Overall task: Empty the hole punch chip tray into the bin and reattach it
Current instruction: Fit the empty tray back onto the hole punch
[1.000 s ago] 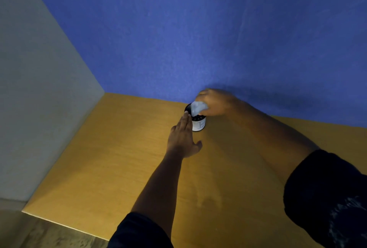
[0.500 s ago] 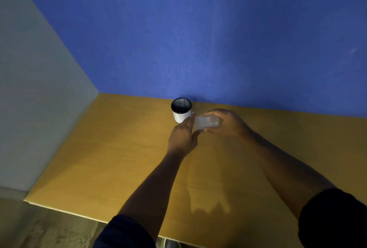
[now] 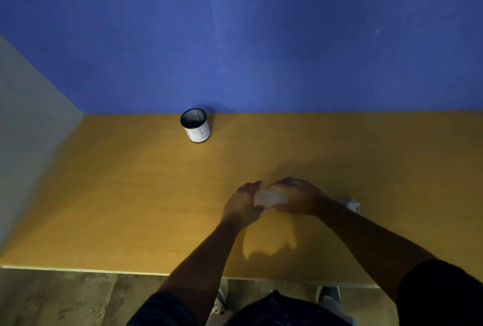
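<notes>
A pale translucent chip tray (image 3: 270, 198) is held between both hands above the middle of the wooden desk. My left hand (image 3: 241, 204) grips its left end and my right hand (image 3: 295, 196) covers its right end and top. The bin (image 3: 195, 125), a small white cup with a dark rim and dark inside, stands upright at the back of the desk against the blue wall, well away from my hands. A small whitish object (image 3: 351, 204), possibly the hole punch, shows just behind my right forearm and is mostly hidden.
The yellow-brown desk (image 3: 117, 195) meets a blue wall at the back and a grey partition (image 3: 28, 129) on the left. Its front edge runs along the bottom, with wood-look floor and my feet below.
Both hands have drawn the chip tray back from the bin toward me, to the middle of the desk. The bin now stands alone at the back wall.
</notes>
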`<state>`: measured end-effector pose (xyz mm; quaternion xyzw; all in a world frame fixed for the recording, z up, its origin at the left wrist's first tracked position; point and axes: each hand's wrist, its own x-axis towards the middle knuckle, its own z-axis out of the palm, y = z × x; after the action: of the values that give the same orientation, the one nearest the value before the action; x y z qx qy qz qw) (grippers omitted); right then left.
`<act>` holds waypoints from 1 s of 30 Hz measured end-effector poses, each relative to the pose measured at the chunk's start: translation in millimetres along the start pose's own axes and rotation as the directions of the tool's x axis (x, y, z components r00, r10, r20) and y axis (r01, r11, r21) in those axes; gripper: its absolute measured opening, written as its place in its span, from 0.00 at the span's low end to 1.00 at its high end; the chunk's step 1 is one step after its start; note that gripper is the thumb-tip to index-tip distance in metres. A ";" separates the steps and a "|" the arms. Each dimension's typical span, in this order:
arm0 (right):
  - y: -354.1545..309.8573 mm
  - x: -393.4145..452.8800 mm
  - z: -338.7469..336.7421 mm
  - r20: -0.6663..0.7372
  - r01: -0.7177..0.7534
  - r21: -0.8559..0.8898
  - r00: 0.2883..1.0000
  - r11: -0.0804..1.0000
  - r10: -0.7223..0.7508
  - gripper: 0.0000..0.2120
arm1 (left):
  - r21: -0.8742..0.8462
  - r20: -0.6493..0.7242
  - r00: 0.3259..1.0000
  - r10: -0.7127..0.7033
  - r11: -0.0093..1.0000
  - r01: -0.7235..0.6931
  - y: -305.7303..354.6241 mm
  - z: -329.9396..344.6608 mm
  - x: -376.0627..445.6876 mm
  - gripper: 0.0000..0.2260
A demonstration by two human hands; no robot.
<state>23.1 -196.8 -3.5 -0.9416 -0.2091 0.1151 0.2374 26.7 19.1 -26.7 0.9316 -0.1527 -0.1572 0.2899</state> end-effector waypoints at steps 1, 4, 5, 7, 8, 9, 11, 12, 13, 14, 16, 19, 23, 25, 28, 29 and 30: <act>0.7 -5.6 2.0 0.041 -0.039 -0.021 0.998 0.999 0.040 0.28 | 0.007 0.019 1.000 -0.001 1.000 0.000 2.1 6.3 -0.8 0.34; 1.9 -17.2 8.9 0.062 -0.072 -0.075 0.995 0.995 0.076 0.30 | -0.001 0.049 0.999 -0.016 1.000 0.016 9.9 18.8 -3.3 0.35; 1.9 -21.2 12.7 0.042 -0.062 -0.098 0.997 0.993 0.066 0.30 | 0.002 0.059 0.998 -0.011 1.000 0.011 12.8 21.0 -4.2 0.34; 4.1 -29.3 20.7 0.032 -0.069 -0.121 0.997 0.990 0.074 0.31 | 0.028 0.091 0.996 0.017 0.999 -0.019 19.7 25.5 -5.2 0.33; 5.6 -32.7 24.6 0.044 -0.089 -0.117 0.994 0.989 0.095 0.32 | 0.039 0.103 0.994 0.027 0.999 -0.032 21.9 27.8 -5.6 0.32; 7.3 -35.4 28.3 0.049 -0.107 -0.113 0.992 0.988 0.113 0.32 | 0.048 0.113 0.993 0.033 0.998 -0.038 23.7 29.3 -5.9 0.31; 8.5 -39.1 32.1 0.042 -0.127 -0.098 0.990 0.987 0.132 0.32 | 0.068 0.119 0.992 0.033 0.997 -0.041 26.0 32.3 -6.1 0.29; 8.9 -39.4 33.5 0.037 -0.129 -0.086 0.991 0.988 0.132 0.31 | 0.076 0.120 0.992 0.036 0.996 -0.045 26.4 32.5 -6.1 0.27; 9.1 -40.3 34.9 0.031 -0.127 -0.079 0.991 0.989 0.130 0.30 | 0.085 0.128 0.991 0.036 0.995 -0.047 27.4 33.3 -6.6 0.25; 9.6 -39.9 36.4 0.030 -0.130 -0.078 0.991 0.988 0.133 0.29 | 0.093 0.130 0.991 0.038 0.994 -0.050 27.6 33.7 -6.9 0.24; 8.6 -39.7 37.8 0.045 -0.144 -0.082 0.988 0.986 0.148 0.28 | 0.097 0.128 0.991 0.035 0.994 -0.047 26.9 34.6 -8.7 0.25; 7.4 -42.2 34.7 0.034 -0.213 -0.070 0.976 0.974 0.216 0.30 | 0.086 0.108 0.994 0.019 0.996 -0.029 23.5 35.4 -11.6 0.27; 25.0 -62.3 30.9 -0.332 -0.405 -0.206 0.886 0.891 0.325 0.19 | 0.065 0.105 0.994 0.011 0.998 -0.018 19.3 35.3 -15.2 0.31; 38.3 -74.2 29.8 -0.509 -0.584 -0.121 0.730 0.802 0.455 0.20 | 0.062 0.107 0.994 0.008 0.998 -0.014 16.8 34.8 -16.7 0.31; 46.8 -89.1 25.8 -0.569 -0.792 0.092 0.455 0.603 0.685 0.24 | 0.059 0.111 0.994 0.004 0.998 -0.011 14.0 34.7 -17.2 0.31; 47.8 -93.1 24.8 -0.557 -0.830 0.142 0.384 0.539 0.737 0.24 | 0.056 0.110 0.994 0.004 0.998 -0.010 13.3 34.7 -17.2 0.32; 49.7 -97.2 26.5 -0.527 -0.857 0.186 0.326 0.481 0.785 0.24 | 0.052 0.109 0.994 0.005 0.999 -0.011 12.5 35.7 -17.3 0.32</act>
<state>-54.5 -269.6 -39.5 -0.9180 0.3668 -0.0684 0.1344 -5.0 -1.8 -43.7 0.9284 -0.1762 -0.2023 0.2572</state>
